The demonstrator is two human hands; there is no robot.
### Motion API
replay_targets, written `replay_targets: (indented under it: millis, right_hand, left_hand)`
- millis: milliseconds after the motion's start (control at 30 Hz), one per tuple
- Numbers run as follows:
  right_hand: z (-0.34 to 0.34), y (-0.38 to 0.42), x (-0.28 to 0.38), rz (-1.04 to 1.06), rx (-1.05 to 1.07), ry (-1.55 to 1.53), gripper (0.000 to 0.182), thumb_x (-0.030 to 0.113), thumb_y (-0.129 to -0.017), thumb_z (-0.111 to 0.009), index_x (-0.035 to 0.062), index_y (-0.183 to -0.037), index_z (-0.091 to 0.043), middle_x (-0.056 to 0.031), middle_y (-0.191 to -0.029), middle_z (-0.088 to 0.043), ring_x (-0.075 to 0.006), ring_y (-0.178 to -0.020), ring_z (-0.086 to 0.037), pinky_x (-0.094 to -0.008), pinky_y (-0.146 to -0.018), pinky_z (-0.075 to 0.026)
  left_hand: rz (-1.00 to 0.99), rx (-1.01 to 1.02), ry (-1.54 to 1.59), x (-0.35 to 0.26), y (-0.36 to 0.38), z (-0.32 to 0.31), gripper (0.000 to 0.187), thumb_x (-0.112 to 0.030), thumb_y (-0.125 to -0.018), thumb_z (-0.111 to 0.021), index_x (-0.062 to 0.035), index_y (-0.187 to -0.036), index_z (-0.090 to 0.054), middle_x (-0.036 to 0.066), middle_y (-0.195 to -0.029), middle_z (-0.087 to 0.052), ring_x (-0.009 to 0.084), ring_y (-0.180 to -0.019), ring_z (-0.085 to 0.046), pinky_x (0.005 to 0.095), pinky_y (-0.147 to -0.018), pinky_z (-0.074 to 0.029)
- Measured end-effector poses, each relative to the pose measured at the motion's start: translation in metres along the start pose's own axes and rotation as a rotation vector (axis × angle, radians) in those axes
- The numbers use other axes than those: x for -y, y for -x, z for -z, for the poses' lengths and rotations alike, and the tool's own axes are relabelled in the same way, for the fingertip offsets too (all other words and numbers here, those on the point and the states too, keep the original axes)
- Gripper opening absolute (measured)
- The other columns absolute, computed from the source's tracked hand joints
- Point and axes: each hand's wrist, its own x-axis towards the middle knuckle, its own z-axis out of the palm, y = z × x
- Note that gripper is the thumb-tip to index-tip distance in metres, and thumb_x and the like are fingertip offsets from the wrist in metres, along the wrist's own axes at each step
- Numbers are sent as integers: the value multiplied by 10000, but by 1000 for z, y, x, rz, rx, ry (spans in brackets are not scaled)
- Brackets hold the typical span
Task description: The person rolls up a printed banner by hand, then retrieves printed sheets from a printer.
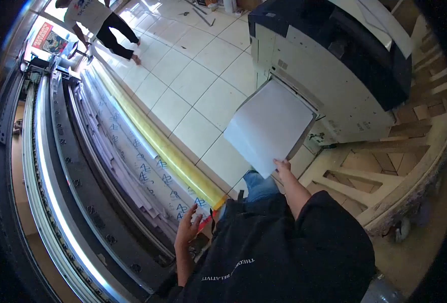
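A large white sheet of paper point(271, 118) lies across the side tray of a big printer point(329, 65), its near corner reaching out toward me. Thumb and fingers of my right hand point(283, 166) pinch that near corner. My left hand point(187, 228) hangs at my left side with its fingers apart and nothing in them. Close to it are the ends of a yellow plastic-wrapped roll point(183, 174) and a roll wrapped in printed paper point(145, 171).
Along my left runs a long wide-format machine point(72, 166) with metal rails. A wooden pallet point(370, 174) lies right of the printer. Another person point(100, 22) stands on the tiled floor point(198, 111) at the far left. Small tools point(203, 15) lie on the far floor.
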Motion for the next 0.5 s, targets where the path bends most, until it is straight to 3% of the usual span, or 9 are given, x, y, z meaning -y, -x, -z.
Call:
replay_targets:
  millis: [100, 200, 300, 367, 500]
  right_hand:
    - [19, 26, 16, 14, 19, -23, 368, 107, -743, -718, 115, -1063, -537, -59, -990, -590, -200, -853, -570, -384, -665, -498]
    - [21, 38, 24, -37, -155, -131, 331, 132, -747, -719, 74, -995, -508, -77, -977, -580, -231, -876, -571, -402, -647, -511]
    - [28, 32, 18, -55, -100, -225, 351, 134, -772, -690, 92, -1046, -476, -67, -964, -549, -216, -887, -550, -374, -647, -502]
    - [30, 27, 13, -65, -92, -287, 390, 115, -776, -682, 143, -1101, -467, -48, -940, -538, -176, -772, -542, -346, -626, -502]
    - [18, 66, 44, -33, -215, -316, 371, 86, -790, -647, 145, -1110, -467, -50, -889, -545, -162, -742, -542, -327, -598, -495]
  left_hand:
    - [1, 16, 3, 9, -44, -5, 469, -237, -890, -556, -41, -1298, -432, 167, -1250, -522, 292, -1158, -498, 416, -941, -409]
    - [-114, 51, 34, -1, -95, -11, 473, -247, -879, -562, -37, -1286, -442, 202, -1224, -526, 309, -1136, -513, 389, -916, -421]
    - [-179, 197, 30, -21, -146, -27, 466, -245, -876, -567, -36, -1275, -448, 201, -1229, -519, 310, -1127, -516, 399, -902, -435]
    - [-261, 335, 104, -24, -176, -39, 449, -243, -881, -561, -41, -1268, -454, 205, -1224, -515, 317, -1117, -521, 407, -880, -454]
    - [-296, 434, 87, -43, -227, -52, 551, -227, -839, -604, -88, -1328, -390, 193, -1316, -431, 332, -1195, -448, 440, -918, -426]
